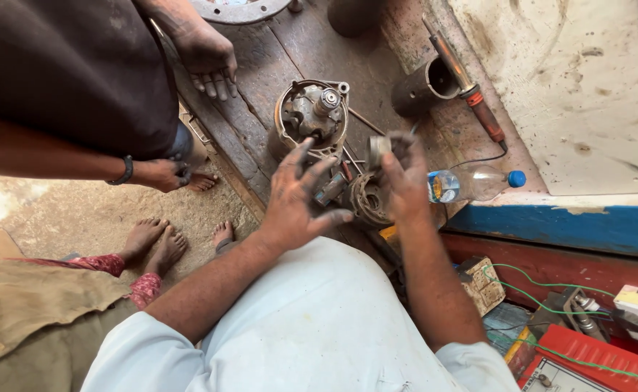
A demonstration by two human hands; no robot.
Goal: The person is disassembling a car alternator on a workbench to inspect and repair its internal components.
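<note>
My left hand (301, 196) is greasy, fingers spread apart, hovering just above small metal parts (331, 187) on the wooden bench; it holds nothing. My right hand (404, 180) is raised beside it, fingers pinched on a small grey metal part (378, 147). Just beyond both hands stands a round motor housing (311, 112) with its inner mechanism showing. A coil of wire windings (362, 197) lies between my hands on the bench.
A soldering iron (468, 91) and a metal cylinder (424, 86) lie at the right rear, a clear plastic bottle (475, 183) with a blue cap beside my right hand. Another person stands left, one hand (206, 58) on the bench (253, 109). Bare feet (155, 243) stand below.
</note>
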